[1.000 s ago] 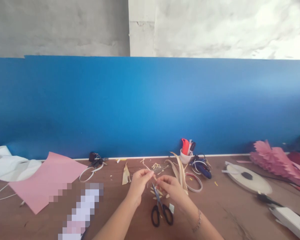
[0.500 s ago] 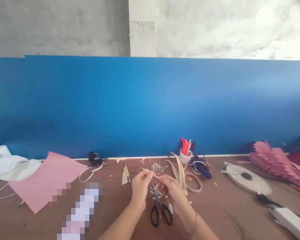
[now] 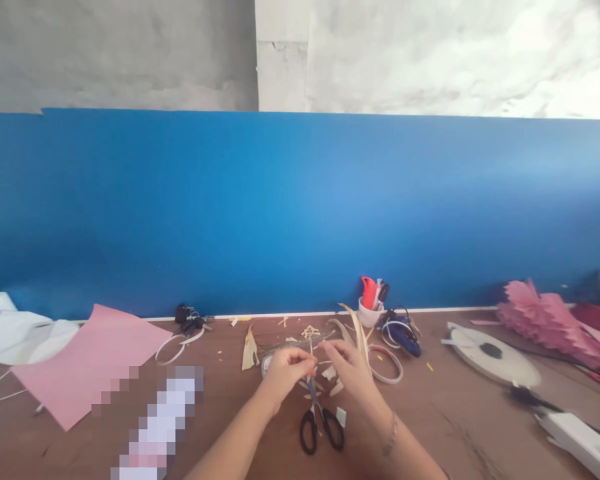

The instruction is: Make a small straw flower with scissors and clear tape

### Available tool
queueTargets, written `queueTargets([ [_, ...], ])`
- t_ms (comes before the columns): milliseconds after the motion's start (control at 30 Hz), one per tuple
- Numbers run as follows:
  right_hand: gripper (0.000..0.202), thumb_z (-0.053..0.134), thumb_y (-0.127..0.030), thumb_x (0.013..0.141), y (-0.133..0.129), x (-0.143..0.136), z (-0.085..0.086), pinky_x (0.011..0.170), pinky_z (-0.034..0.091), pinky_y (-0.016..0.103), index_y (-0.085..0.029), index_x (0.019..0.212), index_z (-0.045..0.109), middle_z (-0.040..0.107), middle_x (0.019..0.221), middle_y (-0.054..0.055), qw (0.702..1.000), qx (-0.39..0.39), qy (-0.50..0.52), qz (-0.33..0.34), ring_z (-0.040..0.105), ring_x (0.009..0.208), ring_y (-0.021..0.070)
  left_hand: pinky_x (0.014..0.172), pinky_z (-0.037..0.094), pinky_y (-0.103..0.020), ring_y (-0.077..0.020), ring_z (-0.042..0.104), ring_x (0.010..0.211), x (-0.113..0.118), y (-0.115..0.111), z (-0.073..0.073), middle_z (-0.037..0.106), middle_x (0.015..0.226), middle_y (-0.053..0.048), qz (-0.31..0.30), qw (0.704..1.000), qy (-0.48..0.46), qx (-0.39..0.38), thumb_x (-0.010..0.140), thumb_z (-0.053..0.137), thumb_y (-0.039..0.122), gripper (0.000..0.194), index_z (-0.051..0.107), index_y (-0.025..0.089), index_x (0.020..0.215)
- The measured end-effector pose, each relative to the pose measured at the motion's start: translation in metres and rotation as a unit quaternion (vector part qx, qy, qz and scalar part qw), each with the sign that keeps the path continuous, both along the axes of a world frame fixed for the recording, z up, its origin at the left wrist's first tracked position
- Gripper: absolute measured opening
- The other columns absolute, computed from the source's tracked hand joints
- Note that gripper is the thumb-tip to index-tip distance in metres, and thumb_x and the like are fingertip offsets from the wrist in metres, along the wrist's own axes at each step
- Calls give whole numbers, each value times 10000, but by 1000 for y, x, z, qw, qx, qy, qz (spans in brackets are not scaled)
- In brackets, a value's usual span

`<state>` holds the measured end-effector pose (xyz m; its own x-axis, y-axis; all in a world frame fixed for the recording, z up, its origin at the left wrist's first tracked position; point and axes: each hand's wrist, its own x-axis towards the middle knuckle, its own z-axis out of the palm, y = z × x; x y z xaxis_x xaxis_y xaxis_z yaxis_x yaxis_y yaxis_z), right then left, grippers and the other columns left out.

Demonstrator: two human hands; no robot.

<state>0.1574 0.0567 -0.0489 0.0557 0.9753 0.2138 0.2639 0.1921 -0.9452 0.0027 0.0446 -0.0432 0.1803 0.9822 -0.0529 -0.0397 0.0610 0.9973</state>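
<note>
My left hand (image 3: 287,373) pinches a thin, pale strip (image 3: 311,350) that stands up from its fingertips. A short way to the right, my right hand (image 3: 349,368) has its thumb and forefinger together; whatever they hold is too small to make out. Below and between the hands, black-handled scissors (image 3: 323,430) lie on the table with their blades slightly apart, the tips partly covered by my left fingers. Dry, straw-coloured husk strips (image 3: 363,333) rise just behind my right hand. A roll of white tape (image 3: 267,365) is partly hidden behind my left hand.
A white cup (image 3: 370,313) of tools stands by the blue partition (image 3: 300,213). Pink paper (image 3: 93,363) and keys (image 3: 194,325) lie left. To the right are a tape ring (image 3: 396,373), an oval cream object (image 3: 505,363), pleated pink paper (image 3: 545,320) and a white power strip (image 3: 580,443).
My hands have moved apart from their earlier fingertip contact. The pale strip now stands upright in my left fingers, and my right fingertips have drawn back to the right.
</note>
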Motion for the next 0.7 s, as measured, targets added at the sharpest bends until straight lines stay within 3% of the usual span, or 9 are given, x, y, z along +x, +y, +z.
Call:
queueTargets([
  [100,347,607,-497,710,-5,-4,10,609,431,284,-157,702,677,636,643,36,990,-77,68,97,575,647,181,637,365,-268,-138,512,576,0,-1,-2,634,560,2,-32,999,20,3,654,661,336,185,678,157,612],
  [167,302,685,-460,651,-7,-4,12,581,414,263,-159,655,661,612,593,8,983,-95,99,121,547,591,149,625,349,-267,-132,490,565,0,-2,-1,624,550,3,-42,999,23,8,656,660,356,221,657,156,562],
  [467,283,749,-389,586,1,8,8,532,389,248,-170,569,571,569,539,-16,984,-92,110,106,510,538,126,584,319,-254,-110,448,519,-3,0,-1,614,513,-4,-75,996,-36,-40,610,680,334,194,658,143,583],
  [600,300,725,-391,629,-2,8,9,489,339,225,-172,572,528,495,515,-48,964,-146,168,146,439,485,91,586,318,-255,-116,462,529,-5,0,-2,614,517,-7,-97,993,-46,-47,606,687,329,186,656,148,578],
  [700,310,704,-406,626,0,12,10,480,318,222,-177,544,512,446,505,-61,952,-158,233,118,388,469,80,564,300,-253,-110,448,501,-7,-2,-2,612,499,-8,-116,991,-48,-51,597,699,318,175,662,149,568],
])
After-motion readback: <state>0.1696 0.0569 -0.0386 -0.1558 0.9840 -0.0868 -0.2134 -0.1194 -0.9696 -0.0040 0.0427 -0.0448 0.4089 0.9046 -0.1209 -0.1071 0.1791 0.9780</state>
